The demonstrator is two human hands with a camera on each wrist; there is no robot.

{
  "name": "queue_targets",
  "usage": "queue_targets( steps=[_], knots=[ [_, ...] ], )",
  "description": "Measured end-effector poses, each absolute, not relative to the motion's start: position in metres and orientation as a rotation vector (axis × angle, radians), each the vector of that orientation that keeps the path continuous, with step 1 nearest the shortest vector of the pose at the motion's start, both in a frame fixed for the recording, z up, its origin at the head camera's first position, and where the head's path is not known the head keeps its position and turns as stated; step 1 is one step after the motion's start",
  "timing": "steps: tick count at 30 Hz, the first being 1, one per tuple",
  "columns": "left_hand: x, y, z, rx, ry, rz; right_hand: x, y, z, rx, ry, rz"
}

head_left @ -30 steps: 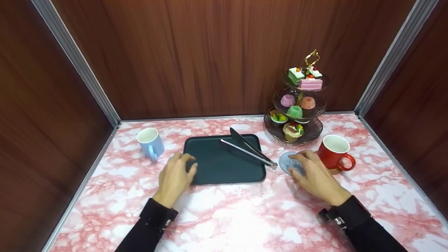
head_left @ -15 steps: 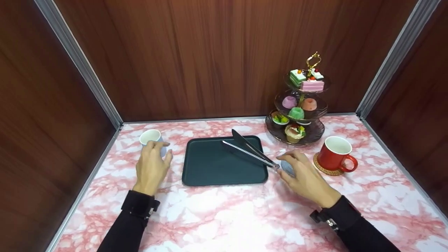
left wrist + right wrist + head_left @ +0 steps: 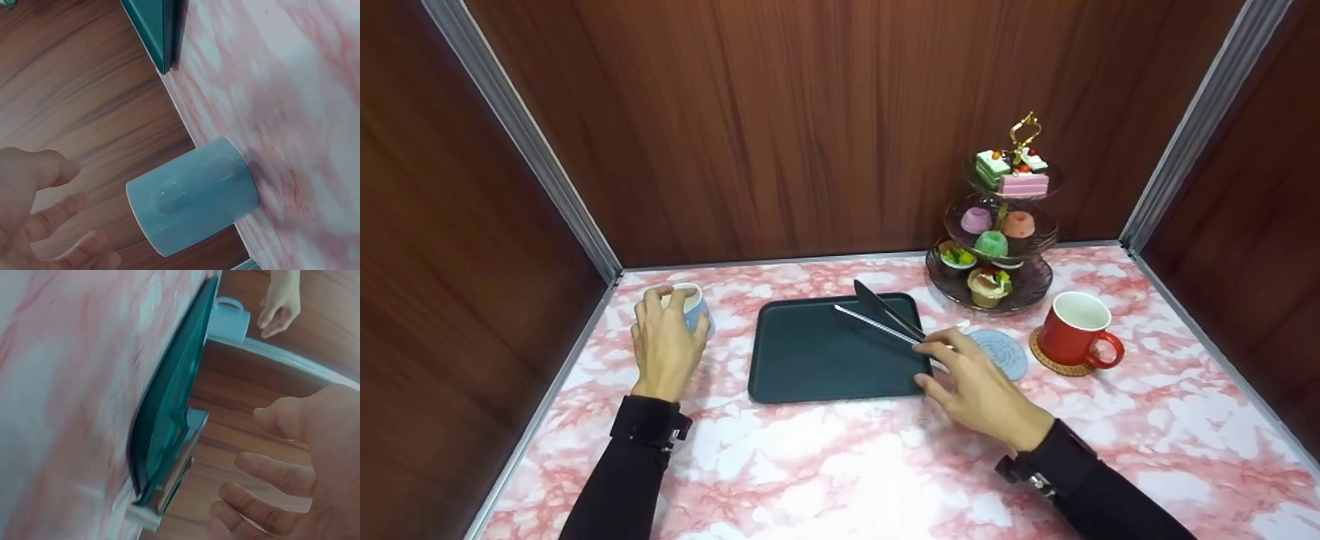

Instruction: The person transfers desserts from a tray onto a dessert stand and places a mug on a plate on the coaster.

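My left hand [image 3: 666,349] hovers at the light blue mug [image 3: 700,319], fingers spread and loosely bent. In the left wrist view a gap shows between the fingers and the mug [image 3: 191,197], which stands upright. A pair of tongs [image 3: 885,309] lies across the right part of the dark green tray [image 3: 802,360]. Above the hinged end of the tongs is my right hand [image 3: 979,390], hiding that end in the head view. Its relaxed fingers are apart from the tongs [image 3: 179,475] in the right wrist view, and nothing is held.
A blue round coaster [image 3: 1003,354] lies just right of my right hand. Beyond it a red mug [image 3: 1065,337] stands on a woven coaster [image 3: 1046,356]. At the back right rises a three-tier stand [image 3: 1035,289] with cakes and tarts. Wood-grain panels [image 3: 810,150] enclose the marbled table.
My left hand has moved left from the tray's edge to the blue mug. The right hand has shifted left, from over the blue coaster to over the tongs' end.
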State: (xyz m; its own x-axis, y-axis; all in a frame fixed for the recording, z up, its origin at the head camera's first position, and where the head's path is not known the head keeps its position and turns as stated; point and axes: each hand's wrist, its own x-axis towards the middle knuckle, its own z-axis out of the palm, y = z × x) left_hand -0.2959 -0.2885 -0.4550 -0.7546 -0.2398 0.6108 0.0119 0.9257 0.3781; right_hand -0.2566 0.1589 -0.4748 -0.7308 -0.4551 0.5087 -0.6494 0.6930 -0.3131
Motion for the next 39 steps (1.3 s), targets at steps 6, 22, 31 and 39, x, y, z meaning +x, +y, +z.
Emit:
queue_targets(
  steps=[6, 22, 31, 39],
  knots=[
    [-0.302, -0.293, -0.46, 0.265, -2.444, -0.514, -0.255, 0.138, -0.476, 0.935, -2.496, 0.661],
    [-0.312, -0.313, -0.477, 0.345, -2.57, -0.749, -0.252, 0.104, -0.481, 1.034, -2.497, 0.638],
    [-0.323, -0.314, -0.482, 0.366, -2.465, -0.815, -0.255, 0.097, -0.479, 1.021, -2.524, 0.635],
    [-0.331, -0.313, -0.483, 0.42, -2.403, -0.804, -0.259, 0.093, -0.476, 1.016, -2.521, 0.625]
  ],
)
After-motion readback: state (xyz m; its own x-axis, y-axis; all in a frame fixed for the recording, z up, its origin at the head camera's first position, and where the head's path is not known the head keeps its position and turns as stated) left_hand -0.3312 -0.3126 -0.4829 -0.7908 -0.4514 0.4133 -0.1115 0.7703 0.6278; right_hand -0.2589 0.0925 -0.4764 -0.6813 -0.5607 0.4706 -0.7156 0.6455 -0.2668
